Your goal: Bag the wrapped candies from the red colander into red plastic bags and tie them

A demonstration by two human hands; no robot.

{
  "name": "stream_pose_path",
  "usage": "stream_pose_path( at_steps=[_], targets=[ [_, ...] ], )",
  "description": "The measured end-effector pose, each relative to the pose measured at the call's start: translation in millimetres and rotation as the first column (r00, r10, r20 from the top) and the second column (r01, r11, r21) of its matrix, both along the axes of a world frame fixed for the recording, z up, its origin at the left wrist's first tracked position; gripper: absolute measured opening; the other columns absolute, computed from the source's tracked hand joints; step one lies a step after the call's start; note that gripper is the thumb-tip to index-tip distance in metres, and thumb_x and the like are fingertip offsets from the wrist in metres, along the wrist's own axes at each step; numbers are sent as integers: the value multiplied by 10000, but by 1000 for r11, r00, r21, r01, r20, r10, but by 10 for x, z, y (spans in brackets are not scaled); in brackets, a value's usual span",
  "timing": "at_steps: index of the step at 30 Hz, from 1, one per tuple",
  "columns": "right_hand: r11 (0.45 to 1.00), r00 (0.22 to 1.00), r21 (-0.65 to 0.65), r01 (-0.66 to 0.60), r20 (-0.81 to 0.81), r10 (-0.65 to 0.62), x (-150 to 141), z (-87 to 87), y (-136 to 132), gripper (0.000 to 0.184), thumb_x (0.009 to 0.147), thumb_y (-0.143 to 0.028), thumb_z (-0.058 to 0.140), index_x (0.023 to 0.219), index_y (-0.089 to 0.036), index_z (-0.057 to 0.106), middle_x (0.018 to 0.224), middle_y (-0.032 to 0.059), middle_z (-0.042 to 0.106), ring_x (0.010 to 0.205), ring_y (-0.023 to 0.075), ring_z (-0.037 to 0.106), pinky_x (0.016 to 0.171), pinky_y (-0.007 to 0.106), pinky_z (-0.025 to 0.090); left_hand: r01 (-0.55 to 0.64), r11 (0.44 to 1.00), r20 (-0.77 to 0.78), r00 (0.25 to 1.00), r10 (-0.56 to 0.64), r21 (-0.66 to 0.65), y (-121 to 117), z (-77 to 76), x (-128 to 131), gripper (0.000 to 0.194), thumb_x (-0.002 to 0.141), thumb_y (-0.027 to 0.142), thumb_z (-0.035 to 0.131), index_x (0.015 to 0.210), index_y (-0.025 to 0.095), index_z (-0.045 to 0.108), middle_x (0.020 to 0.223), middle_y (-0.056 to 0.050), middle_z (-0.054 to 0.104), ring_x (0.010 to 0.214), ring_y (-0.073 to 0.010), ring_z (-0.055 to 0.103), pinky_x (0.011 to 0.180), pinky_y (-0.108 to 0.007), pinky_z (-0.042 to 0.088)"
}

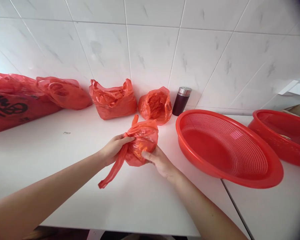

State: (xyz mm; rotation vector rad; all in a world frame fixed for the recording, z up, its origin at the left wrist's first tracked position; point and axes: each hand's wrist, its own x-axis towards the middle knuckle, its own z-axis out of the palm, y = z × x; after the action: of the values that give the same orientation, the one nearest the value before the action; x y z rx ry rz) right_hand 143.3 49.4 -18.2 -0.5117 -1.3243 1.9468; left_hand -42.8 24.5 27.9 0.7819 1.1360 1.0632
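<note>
Between my two hands is a small red plastic bag (145, 135), gathered at its neck, with something orange-yellow showing faintly through the film. My left hand (115, 149) pinches the twisted neck on the left side; one long handle strip hangs down from there and a shorter end sticks up. Cupped around the bag's lower right side, my right hand (160, 160) has its thumb on the front and its other fingers hidden behind. Just beyond, an open red plastic bag (156, 106) stands against the wall, stuffed with crumpled red film.
A red colander (205, 150) stands at right, with another red basket (282, 140) beyond it. A dark flask (181, 101) with a silver lid leans near the tiled wall. More red bags (115, 103) line the back left. A seam crosses the white table (72, 173) at right.
</note>
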Motion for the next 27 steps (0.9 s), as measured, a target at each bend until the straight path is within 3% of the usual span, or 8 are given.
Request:
stream_pose_path(
  at_steps=[4,8,13,18,21,24,26,27],
  targets=[
    [975,998,-218,45,-42,-55,-2,-91,65,518,907,-619,476,1304,-289,520,1293,53,600,1070,256,620,757,376,554,31,996,42,999,-34,84,4,62,40,194,748,135,670,937,174,644,943,-63,741,880,-243,689,797,-347,523],
    [973,990,-216,75,-102,-99,15,-118,70,370,864,-423,631,1197,-264,601,1239,31,636,1126,251,589,908,401,499,181,983,37,983,-182,40,-47,113,29,223,796,161,628,1018,163,654,994,-86,723,927,-263,664,869,-430,505],
    [980,966,-183,74,-230,-116,-6,-69,7,321,814,-296,671,1128,-236,641,1153,29,674,1110,251,588,1006,398,424,72,996,-21,997,-73,-46,-141,96,3,292,882,365,577,1053,149,676,1037,-120,714,992,-291,641,899,-440,488],
    [976,961,-182,121,-224,-161,-24,-56,-26,397,768,-279,704,1153,-265,610,1223,19,642,1164,259,554,989,394,427,75,996,-74,994,-78,-43,-185,110,26,194,834,261,628,957,129,701,976,-106,729,922,-261,655,874,-400,496],
    [971,981,-210,113,-129,-142,-5,-102,-1,365,798,-387,690,1129,-264,596,1191,31,655,1113,244,586,931,373,444,70,994,-72,995,-64,83,-226,321,-99,232,823,265,633,1004,133,693,964,-99,743,938,-284,673,856,-405,514],
    [972,996,-221,85,47,-77,20,-189,37,367,826,-470,662,1102,-242,585,1095,52,691,983,216,639,864,346,448,-90,975,-149,981,121,201,-393,721,-412,307,841,280,583,1074,102,674,939,-71,748,987,-304,672,830,-386,527],
    [975,985,-202,93,161,-61,29,-255,59,346,820,-456,679,1058,-220,595,1016,54,707,910,198,653,835,329,450,-258,920,-294,891,345,296,-628,1009,-691,386,901,281,450,1173,68,622,1016,-45,725,1072,-313,639,882,-424,501],
    [975,977,-193,107,203,-67,29,-287,69,334,806,-447,697,1025,-213,603,969,48,711,872,189,655,814,319,455,-347,881,-420,782,461,321,-785,1132,-839,442,929,304,364,1214,54,592,1043,-36,712,1088,-316,628,888,-449,489]
  ],
)
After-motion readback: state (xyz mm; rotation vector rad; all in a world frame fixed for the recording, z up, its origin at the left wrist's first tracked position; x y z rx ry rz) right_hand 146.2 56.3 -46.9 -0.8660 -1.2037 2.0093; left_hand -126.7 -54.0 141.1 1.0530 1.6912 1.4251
